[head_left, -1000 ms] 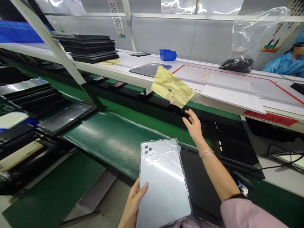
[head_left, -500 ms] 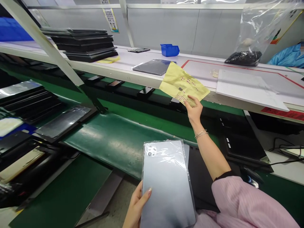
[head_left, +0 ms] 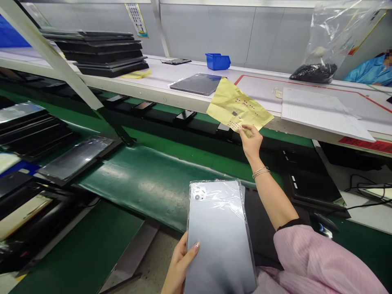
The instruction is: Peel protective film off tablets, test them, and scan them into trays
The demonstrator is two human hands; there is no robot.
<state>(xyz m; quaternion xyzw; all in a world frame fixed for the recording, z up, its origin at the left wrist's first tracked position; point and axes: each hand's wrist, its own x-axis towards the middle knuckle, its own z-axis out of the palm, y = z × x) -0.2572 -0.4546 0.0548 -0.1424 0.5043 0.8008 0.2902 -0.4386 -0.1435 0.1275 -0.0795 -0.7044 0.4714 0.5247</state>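
My left hand (head_left: 183, 259) is closed on the left edge of a silvery-blue tablet (head_left: 219, 241), its thumb lying over the back. Clear plastic film covers the tablet, and a camera block shows at its top left corner. My right hand (head_left: 251, 143) pinches the lower edge of a yellow sheet (head_left: 239, 107) dotted with small red stickers and one dark square. The sheet overhangs the front edge of the white shelf (head_left: 180, 101). Behind its upper left corner, a dark flat panel in film (head_left: 197, 84) lies on the shelf.
A stack of black trays (head_left: 104, 55) stands on the shelf at the left. A blue bin (head_left: 218, 61), white sheets (head_left: 324, 110) and a plastic bag with black contents (head_left: 315, 72) are farther right. Below runs a green mat (head_left: 137, 179). A person in blue (head_left: 367, 71) is at far right.
The view has shifted slightly. The tablet sits a little farther right in the picture, as does the yellow sheet. Both hands keep their hold.
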